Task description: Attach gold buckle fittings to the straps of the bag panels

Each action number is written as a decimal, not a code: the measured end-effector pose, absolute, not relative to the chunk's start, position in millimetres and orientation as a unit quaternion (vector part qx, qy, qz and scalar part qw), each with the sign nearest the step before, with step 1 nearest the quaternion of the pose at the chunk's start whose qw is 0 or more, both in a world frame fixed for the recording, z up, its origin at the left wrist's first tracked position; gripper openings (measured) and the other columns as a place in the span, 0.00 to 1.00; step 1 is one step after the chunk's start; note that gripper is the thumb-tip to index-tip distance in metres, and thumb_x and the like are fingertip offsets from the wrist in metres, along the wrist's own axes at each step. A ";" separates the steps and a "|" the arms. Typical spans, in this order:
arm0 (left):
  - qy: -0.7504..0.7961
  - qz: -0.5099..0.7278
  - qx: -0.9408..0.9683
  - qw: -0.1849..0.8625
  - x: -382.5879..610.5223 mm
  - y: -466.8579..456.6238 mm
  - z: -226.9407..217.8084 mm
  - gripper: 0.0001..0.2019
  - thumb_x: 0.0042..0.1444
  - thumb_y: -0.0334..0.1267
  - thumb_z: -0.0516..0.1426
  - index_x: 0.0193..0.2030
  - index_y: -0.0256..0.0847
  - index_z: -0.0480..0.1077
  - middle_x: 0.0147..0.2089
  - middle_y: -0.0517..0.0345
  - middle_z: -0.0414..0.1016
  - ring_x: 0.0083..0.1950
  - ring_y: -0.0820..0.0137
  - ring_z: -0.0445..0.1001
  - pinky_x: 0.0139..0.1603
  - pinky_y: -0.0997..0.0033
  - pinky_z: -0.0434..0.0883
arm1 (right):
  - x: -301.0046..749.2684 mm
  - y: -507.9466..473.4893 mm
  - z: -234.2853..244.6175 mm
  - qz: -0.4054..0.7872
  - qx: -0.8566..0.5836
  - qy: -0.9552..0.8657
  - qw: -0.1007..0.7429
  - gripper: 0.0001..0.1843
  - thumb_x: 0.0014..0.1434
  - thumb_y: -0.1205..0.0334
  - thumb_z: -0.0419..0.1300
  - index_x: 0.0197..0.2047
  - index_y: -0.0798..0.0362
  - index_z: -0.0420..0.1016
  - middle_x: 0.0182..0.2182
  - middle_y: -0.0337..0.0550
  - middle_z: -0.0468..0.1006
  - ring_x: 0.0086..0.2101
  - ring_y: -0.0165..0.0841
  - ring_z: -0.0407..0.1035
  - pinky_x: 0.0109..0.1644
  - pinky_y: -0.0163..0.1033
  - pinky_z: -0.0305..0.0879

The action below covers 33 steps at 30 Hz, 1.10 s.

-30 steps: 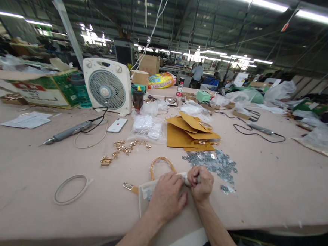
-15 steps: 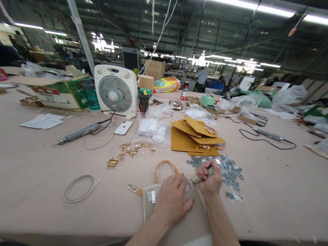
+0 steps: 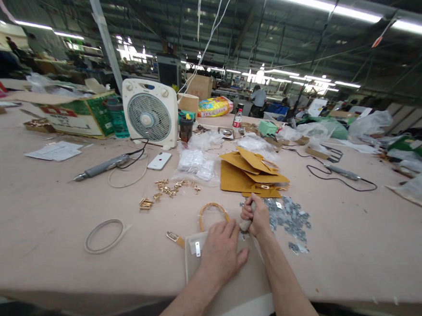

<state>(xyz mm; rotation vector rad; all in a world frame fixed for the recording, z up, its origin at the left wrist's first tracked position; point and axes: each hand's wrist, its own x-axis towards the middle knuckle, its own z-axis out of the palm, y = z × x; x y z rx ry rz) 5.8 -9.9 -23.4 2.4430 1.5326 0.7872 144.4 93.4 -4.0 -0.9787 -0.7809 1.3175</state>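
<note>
Beige panel [image 3: 247, 285], at the table's near edge, lies directly under your left hand [image 3: 222, 248]. That hand grips nothing: it rests palm down with the fingers extended, presumably to steady the panel. Your right hand [image 3: 258, 217], just beside its fingertips, is clenched around a pale rod-like tool [image 3: 245, 224], whose lower end meets the panel's upper edge; the fist suggests a hold meant for firm pressure. Whatever tip it has is hidden.

Left of your left hand, a slotted metal plate [image 3: 197, 249] sits near the panel's corner. Beyond its fingers arches an orange-tan handle [image 3: 211, 204], and a buckled tab [image 3: 173, 236] projects outward, both probably laid away from you to leave the panel flat. Right of your right hand spread loose metal plates [image 3: 289, 215], seemingly placed for easy reach. Beyond it are stacked mustard pieces [image 3: 234, 175]; farther left of your hands lie gold-coloured fittings [image 3: 170, 188] and, past these, a phone [image 3: 159, 161].
</note>
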 end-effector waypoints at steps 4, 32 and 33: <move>0.518 0.247 0.815 0.085 6.8 -10.6 -18.8 0.29 0.62 0.51 0.61 0.65 0.39 0.69 0.67 0.43 0.72 0.62 0.49 0.70 0.64 0.44 0.67 | 140.0 85.3 -5.1 0.555 -0.429 -0.389 0.597 0.25 0.60 0.38 0.62 0.27 0.50 0.65 0.14 0.26 0.58 0.13 0.22 0.47 0.16 0.28 0.45; 0.503 0.258 0.818 0.111 3.4 -10.9 -14.8 0.30 0.57 0.49 0.65 0.64 0.40 0.68 0.67 0.43 0.72 0.63 0.48 0.70 0.65 0.43 0.68 | 139.1 36.0 10.4 0.410 -0.305 -0.468 0.721 0.23 0.69 0.49 0.56 0.25 0.51 0.66 0.16 0.31 0.60 0.15 0.24 0.53 0.18 0.31 0.50; 0.502 0.261 0.817 0.112 3.2 -10.9 -15.0 0.29 0.58 0.49 0.65 0.64 0.41 0.69 0.66 0.44 0.72 0.62 0.48 0.70 0.65 0.43 0.68 | 138.2 36.2 8.2 0.405 -0.315 -0.472 0.717 0.24 0.69 0.48 0.56 0.24 0.51 0.66 0.16 0.31 0.60 0.15 0.25 0.53 0.18 0.31 0.50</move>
